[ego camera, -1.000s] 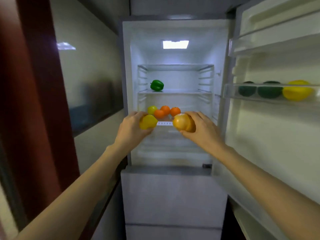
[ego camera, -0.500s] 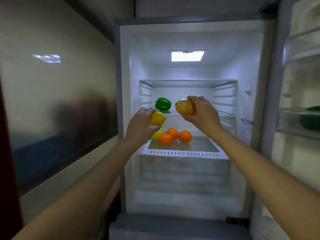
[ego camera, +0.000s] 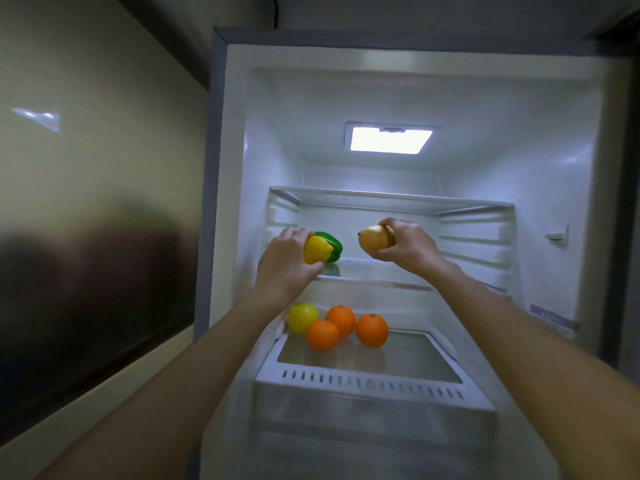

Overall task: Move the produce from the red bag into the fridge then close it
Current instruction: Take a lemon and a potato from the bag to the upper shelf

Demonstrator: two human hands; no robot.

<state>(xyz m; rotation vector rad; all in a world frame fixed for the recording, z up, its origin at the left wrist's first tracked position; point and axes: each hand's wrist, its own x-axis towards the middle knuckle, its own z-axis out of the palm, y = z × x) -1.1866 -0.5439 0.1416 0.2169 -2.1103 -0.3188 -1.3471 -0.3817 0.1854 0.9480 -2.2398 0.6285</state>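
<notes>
Both arms extended forward and up into the open fridge [ego camera: 235,202], forearms entering from the bottom corners of the frame and converging toward centre.

Left hand [ego camera: 287,268]: wrist cocked back, fingers curled round a yellow pepper [ego camera: 317,250], thumb underneath. Full wrap, no gap visible. Pepper sits at middle-shelf height, directly in front of and partly covering a green pepper [ego camera: 331,244] that rests on the middle shelf [ego camera: 381,275]. Cannot tell if the two peppers touch.

Right hand [ego camera: 405,247]: right of centre, fingers closed over the top and back of a yellow-orange fruit [ego camera: 373,241], thumb below it. Fruit's pointed end faces frame left. Held above the middle shelf; cannot tell whether it rests on the glass.

The two held items are near each other, clear gap between them.

Lower shelf [ego camera: 408,355], centre frame below the hands: three oranges [ego camera: 343,329] clustered together, a yellow round fruit [ego camera: 302,317] just beside them on the left. Top shelf [ego camera: 388,199] bare. Interior light [ego camera: 390,140] on, upper centre.

Red bag not in view. Glossy wall panel [ego camera: 86,237] fills frame left.
</notes>
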